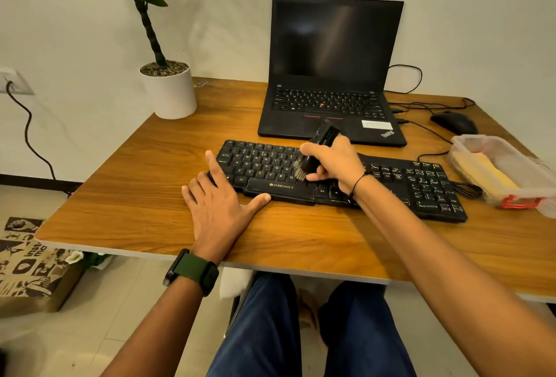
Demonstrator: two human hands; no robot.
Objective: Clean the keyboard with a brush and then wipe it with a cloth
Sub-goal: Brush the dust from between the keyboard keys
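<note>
Legs: blue trousers were seen at the bottom centre of the frame, under the near edge of the table (pixel 126 196), nearest the camera.
Left hand: the left hand (pixel 215 206) was laid flat, fingers straight and spread, at the keyboard's lower-left corner, nothing being grasped; the thumb was stretched along the front edge. It was judged to be placed so that the keyboard would be kept from sliding under the brushing.
Right hand: the right hand (pixel 334 164) was curled round the dark body of the brush (pixel 319 148), which was gripped firmly and tilted, bristles down on the keys, handle pointed toward the top of the frame.
Keyboard: the keyboard (pixel 421 187) lay across the centre of the frame, just in front of the laptop (pixel 331 76). It was black; the keys at the right end were seen streaked with pale dust, while the left letter keys looked cleaner.
Stage: brushing was judged to be under way near the middle keys, the right end not yet done.
Cloth: a yellow cloth (pixel 487 175) was kept in a clear box (pixel 511 151) at the right edge of the frame, presumably for the wiping step.
</note>
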